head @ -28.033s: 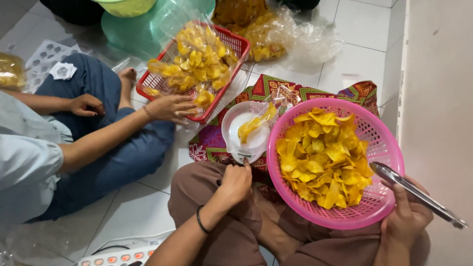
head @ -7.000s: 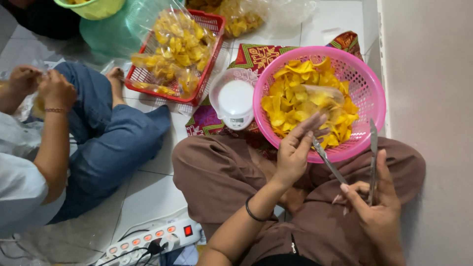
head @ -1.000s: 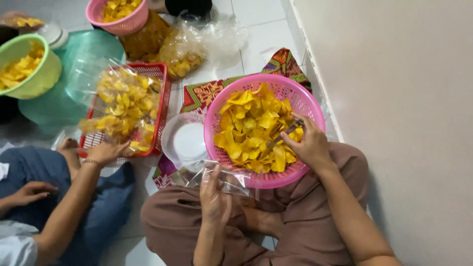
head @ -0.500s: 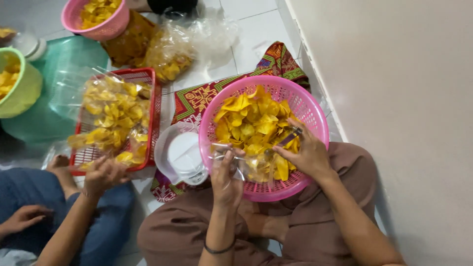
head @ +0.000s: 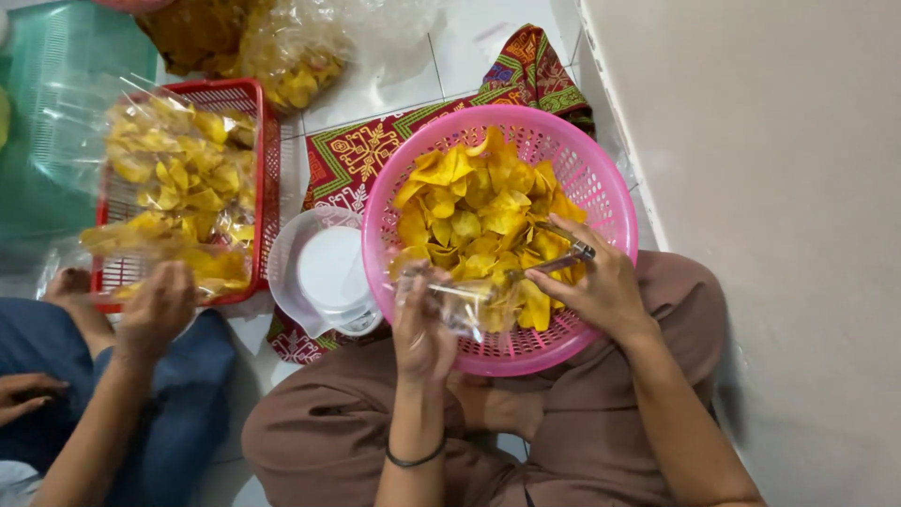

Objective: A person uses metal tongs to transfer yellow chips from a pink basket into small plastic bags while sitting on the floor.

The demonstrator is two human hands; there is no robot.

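The right hand (head: pixel 601 286), gripping metal tongs (head: pixel 540 268), has dipped into the round pink plastic basket (head: pixel 601 188) of yellow chips (head: pixel 469 211); the left hand (head: pixel 422 329) now holds a clear plastic bag (head: pixel 460 305) over its near rim.

Chips (head: pixel 479 211) in basket (head: pixel 615 202) (scale (head: pixel 330 272) left)

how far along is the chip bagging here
Done: filled clear bags lie in the red basket. In hand: the left hand holds a clear bag over the pink basket, while the right hand works metal tongs. Left: the pink basket is heaped with yellow chips.
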